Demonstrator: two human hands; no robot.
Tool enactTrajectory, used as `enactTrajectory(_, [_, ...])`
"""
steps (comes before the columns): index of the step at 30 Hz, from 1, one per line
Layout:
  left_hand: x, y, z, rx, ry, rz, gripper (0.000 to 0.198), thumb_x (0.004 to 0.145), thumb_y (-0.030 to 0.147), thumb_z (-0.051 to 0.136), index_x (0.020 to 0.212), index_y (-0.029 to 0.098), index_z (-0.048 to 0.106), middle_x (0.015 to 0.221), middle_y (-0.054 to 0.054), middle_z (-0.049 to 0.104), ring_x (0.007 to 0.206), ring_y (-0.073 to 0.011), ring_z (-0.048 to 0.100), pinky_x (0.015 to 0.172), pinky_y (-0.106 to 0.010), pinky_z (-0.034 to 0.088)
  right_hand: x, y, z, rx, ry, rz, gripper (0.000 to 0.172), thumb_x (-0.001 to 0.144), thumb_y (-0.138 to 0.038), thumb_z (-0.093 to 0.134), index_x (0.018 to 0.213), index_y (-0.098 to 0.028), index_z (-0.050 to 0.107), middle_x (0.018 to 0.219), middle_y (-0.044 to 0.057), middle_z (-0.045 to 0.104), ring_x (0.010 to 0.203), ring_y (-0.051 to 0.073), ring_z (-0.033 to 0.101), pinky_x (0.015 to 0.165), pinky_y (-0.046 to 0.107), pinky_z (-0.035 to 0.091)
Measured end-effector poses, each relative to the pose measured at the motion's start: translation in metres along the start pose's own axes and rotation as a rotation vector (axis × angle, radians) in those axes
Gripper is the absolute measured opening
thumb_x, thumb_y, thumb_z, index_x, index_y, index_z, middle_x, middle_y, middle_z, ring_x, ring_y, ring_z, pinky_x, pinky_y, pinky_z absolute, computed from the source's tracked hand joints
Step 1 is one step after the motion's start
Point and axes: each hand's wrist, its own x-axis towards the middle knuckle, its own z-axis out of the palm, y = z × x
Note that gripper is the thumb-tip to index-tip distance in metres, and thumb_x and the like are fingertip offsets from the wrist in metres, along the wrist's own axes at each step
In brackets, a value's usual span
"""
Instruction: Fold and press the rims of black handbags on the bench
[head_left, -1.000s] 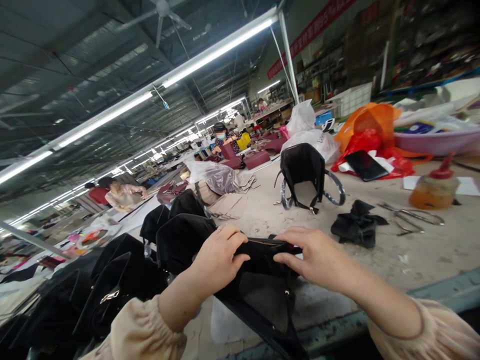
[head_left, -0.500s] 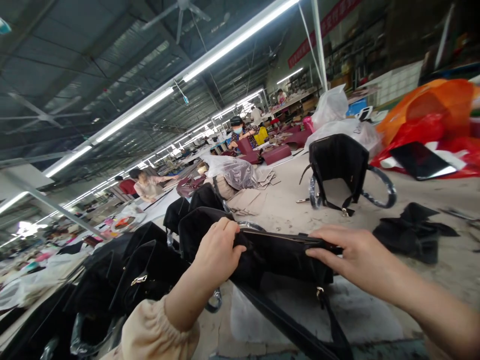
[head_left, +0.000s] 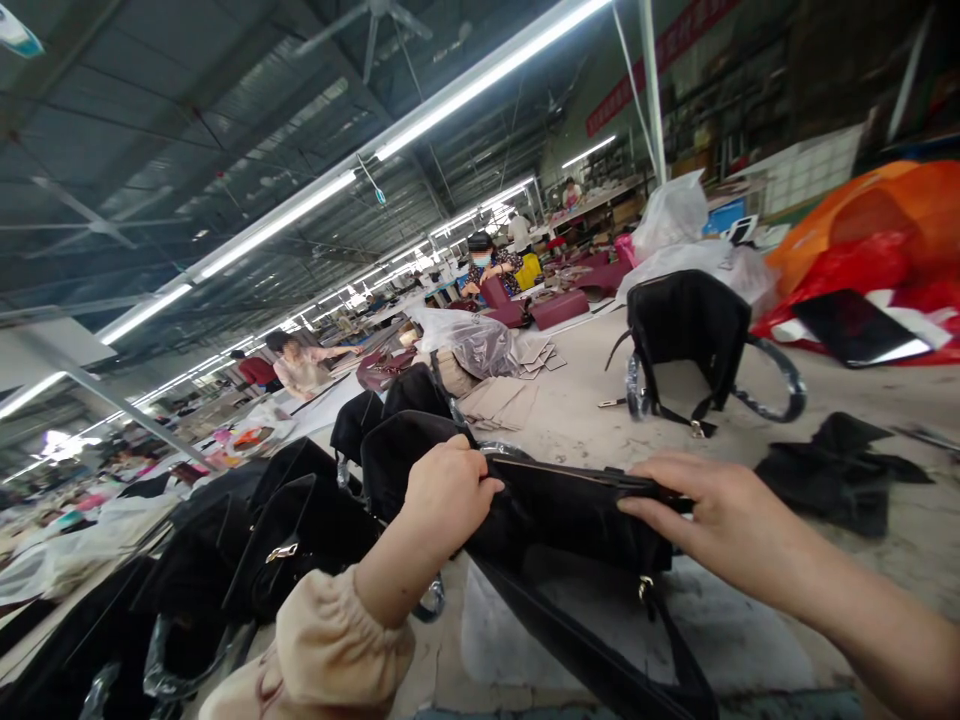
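Between my two hands is a black handbag point(head_left: 577, 515), held by its long zippered top edge. My left hand point(head_left: 450, 495) is closed on the left end of that edge, thumb and fingers pinched together. At the other end, my right hand point(head_left: 694, 500) grips the edge between thumb and fingers. A black strap point(head_left: 555, 630) with a gold-coloured clasp point(head_left: 645, 588) hangs from the bag toward me. Under it lies a translucent white sheet point(head_left: 491, 625) on the table. The bag's far side and underside are hidden.
Another black handbag point(head_left: 686, 330) with plastic-wrapped handles stands beyond my hands. Several black bags point(head_left: 300, 530) crowd the left. Black cloth pieces point(head_left: 832, 470) lie at right, before orange and red plastic bags point(head_left: 877, 240) and a dark tablet-like object point(head_left: 855, 325). Co-workers point(head_left: 300, 365) are farther back.
My left hand and forearm have shifted slightly right along with the view. Both hands keep their hold on the bag's edge.
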Motion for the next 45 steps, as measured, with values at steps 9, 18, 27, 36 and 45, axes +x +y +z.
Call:
enactTrajectory(9, [-0.025,-0.026,0.006,-0.616,0.109,0.363,0.019,0.085,0.02,0.06,0.068,0.016,0.067,0.077,-0.002,0.054,0.073,-0.012,0.054,0.066,-0.023,0.045,0.002,-0.004,-0.003,-0.142,0.069,0.046,0.015,0.087,-0.033,0.054,0.08,-0.024,0.064,0.081,0.002,0.066,0.077,0.019,0.061,0.067,0.032,0.046])
enactTrajectory(18, [-0.037,-0.023,-0.002,-0.61,-0.038,0.49,0.022,0.087,0.023,0.057,0.068,0.017,0.065,0.076,-0.004,0.059,0.076,-0.0132,0.056,0.075,-0.025,0.045,0.003,-0.01,0.006,-0.252,0.103,0.057,0.016,0.087,-0.034,0.054,0.079,-0.023,0.062,0.079,0.004,0.062,0.075,0.021,0.058,0.069,0.033,0.045])
enactTrajectory(27, [-0.027,0.009,-0.02,-0.098,-0.142,0.051,0.028,0.082,0.047,0.058,0.085,0.02,0.063,0.064,-0.002,0.064,0.062,-0.0221,0.061,0.057,-0.029,0.039,0.008,-0.017,0.003,-0.166,0.001,0.076,0.016,0.088,-0.03,0.054,0.078,-0.021,0.062,0.078,0.004,0.059,0.078,0.02,0.056,0.07,0.032,0.043])
enactTrajectory(36, [-0.036,-0.003,-0.016,-0.342,-0.3,0.406,0.018,0.082,0.018,0.06,0.064,0.02,0.06,0.079,0.005,0.064,0.081,-0.0108,0.061,0.113,-0.046,0.018,0.009,-0.02,0.002,-0.157,0.02,0.118,0.017,0.088,-0.03,0.053,0.078,-0.02,0.062,0.079,0.005,0.059,0.078,0.02,0.057,0.071,0.032,0.043])
enactTrajectory(45, [-0.029,0.014,-0.022,-0.217,-0.188,0.233,0.033,0.081,0.053,0.06,0.098,0.026,0.067,0.08,-0.001,0.07,0.083,-0.0248,0.065,0.107,-0.063,0.019,0.01,-0.025,0.008,-0.088,0.025,0.058,0.009,0.085,-0.024,0.057,0.079,-0.02,0.063,0.08,0.003,0.06,0.079,0.018,0.056,0.069,0.029,0.042])
